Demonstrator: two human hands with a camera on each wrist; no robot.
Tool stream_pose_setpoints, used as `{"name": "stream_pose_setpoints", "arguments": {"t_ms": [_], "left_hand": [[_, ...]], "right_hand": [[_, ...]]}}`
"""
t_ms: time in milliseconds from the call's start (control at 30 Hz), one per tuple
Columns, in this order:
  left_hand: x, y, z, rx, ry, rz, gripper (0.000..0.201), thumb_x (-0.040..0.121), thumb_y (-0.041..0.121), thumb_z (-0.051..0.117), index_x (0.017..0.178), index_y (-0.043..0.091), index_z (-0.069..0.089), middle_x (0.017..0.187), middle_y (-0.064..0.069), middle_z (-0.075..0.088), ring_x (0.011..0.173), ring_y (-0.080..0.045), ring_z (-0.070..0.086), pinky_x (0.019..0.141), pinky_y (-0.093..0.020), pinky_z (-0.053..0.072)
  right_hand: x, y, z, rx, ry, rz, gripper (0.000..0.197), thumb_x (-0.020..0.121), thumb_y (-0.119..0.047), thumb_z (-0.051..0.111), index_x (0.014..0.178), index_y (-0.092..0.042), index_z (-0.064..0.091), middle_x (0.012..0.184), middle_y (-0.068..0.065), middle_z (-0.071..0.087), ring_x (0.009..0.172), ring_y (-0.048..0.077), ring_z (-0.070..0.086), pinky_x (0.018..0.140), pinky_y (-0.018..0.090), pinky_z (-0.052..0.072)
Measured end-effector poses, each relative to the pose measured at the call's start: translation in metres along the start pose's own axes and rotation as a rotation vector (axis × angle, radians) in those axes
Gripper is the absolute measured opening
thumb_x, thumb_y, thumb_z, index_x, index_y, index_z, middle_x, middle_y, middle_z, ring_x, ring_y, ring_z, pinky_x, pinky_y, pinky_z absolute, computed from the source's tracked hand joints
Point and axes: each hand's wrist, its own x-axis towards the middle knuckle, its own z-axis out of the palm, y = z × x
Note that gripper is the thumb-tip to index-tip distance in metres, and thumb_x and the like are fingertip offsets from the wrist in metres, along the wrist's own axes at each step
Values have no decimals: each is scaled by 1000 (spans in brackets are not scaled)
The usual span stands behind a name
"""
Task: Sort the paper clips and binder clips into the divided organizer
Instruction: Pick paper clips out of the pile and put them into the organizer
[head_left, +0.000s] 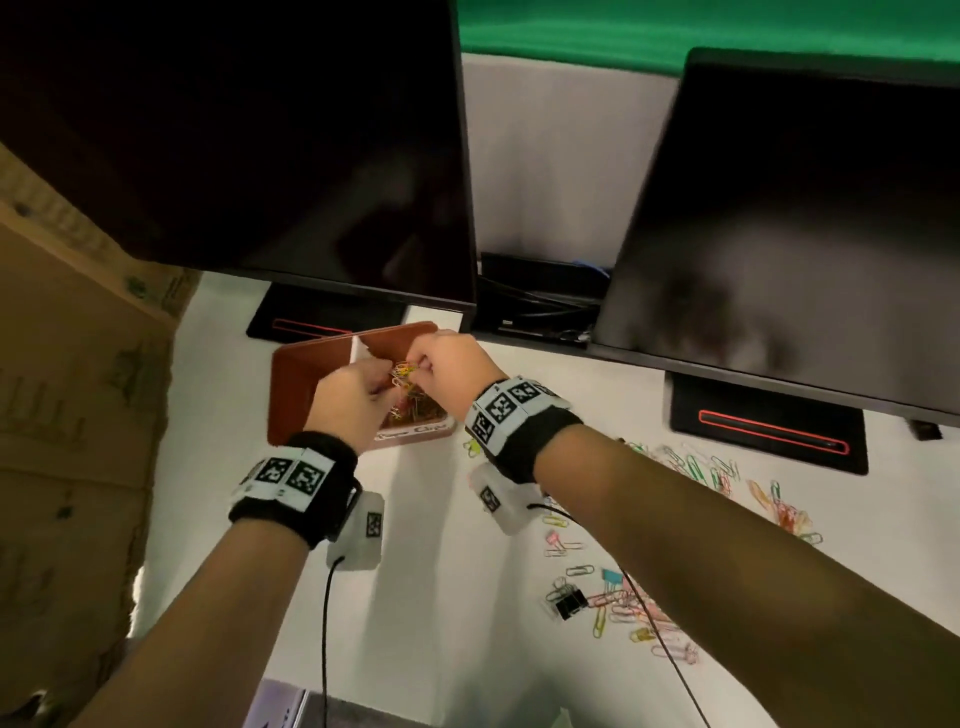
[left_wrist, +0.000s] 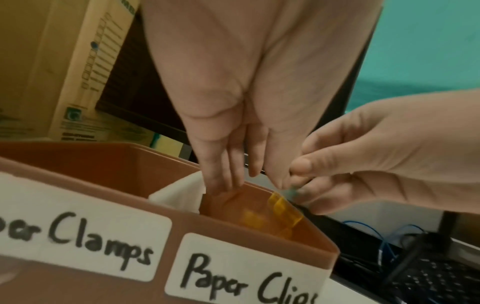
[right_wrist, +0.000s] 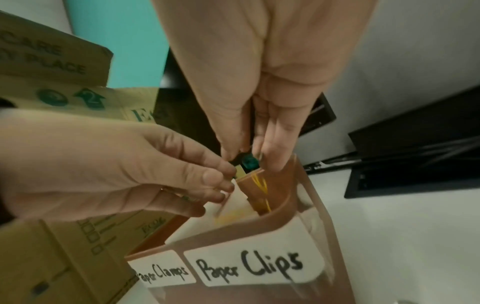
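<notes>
**Both hands work a bunch of clips over the "Paper Clips" side**

The left hand (head_left: 349, 402) and right hand (head_left: 451, 370) meet above the brown organizer (head_left: 293, 395), fingertips of each pinching a tangled bunch of paper clips (head_left: 404, 371). The bunch hangs over the compartment labelled "Paper Clips" (right_wrist: 253, 265), where clips already lie. This looks like the untangling-and-drop step. Next, the fingers need to part so the clips fall on this side of the white divider (left_wrist: 182, 194), not into "Paper Clamps". Many loose clips (head_left: 631, 613) wait on the desk (head_left: 441, 597).
</notes>
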Motion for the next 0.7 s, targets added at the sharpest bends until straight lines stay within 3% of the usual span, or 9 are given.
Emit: {"name": "stream_pose_setpoints", "arguments": {"t_ms": [100,200,267,333,467,600,700], "left_hand": [[-7,-2,4,56,24,94,42,82,12,67,123,9,56,122,-12,58,111,-25,55,99,-31,40],[-20,0,13,-60,76,188,33,81,15,68,114,15,62,113,-3,58,98,-14,57,91,-23,43],[-31,4,28,-145,17,221,24,83,18,67,106,18,64,103,4,58,89,-8,57,83,-24,49],[-42,9,52,-161,-103,245,19,84,19,65,103,19,63,100,5,58,86,-7,57,78,-25,52],[-53,15,111,-75,-331,256,28,83,23,65,111,20,60,112,-1,55,92,-13,53,87,-32,49],[-51,17,148,181,-350,317,39,82,24,63,120,25,52,124,0,46,115,-20,43,99,-36,41],[-47,12,157,234,-322,315,34,82,16,60,116,23,55,119,1,47,113,-20,43,98,-36,41]], "right_hand": [[-6,12,5,88,49,-9,32,90,-22,58,122,-18,55,123,6,54,110,21,56,98,34,47],[-35,48,-2,108,133,-47,25,92,-21,55,117,-19,57,115,-1,54,103,16,56,93,29,46],[-55,88,-8,2,93,49,26,92,-18,52,118,-21,57,118,0,54,108,18,53,98,32,43],[-74,124,-11,-131,-53,165,34,90,-12,50,121,-25,56,125,0,52,118,21,47,105,34,37],[-90,150,-9,-207,-281,224,49,87,2,44,128,-24,54,136,1,43,126,26,39,103,36,39],[-91,161,-4,-164,-245,254,40,86,2,49,118,-20,59,123,5,46,114,26,46,100,33,41],[-95,168,-2,-105,-215,272,28,86,-8,58,112,-19,60,115,5,47,101,25,53,92,31,47]]}}
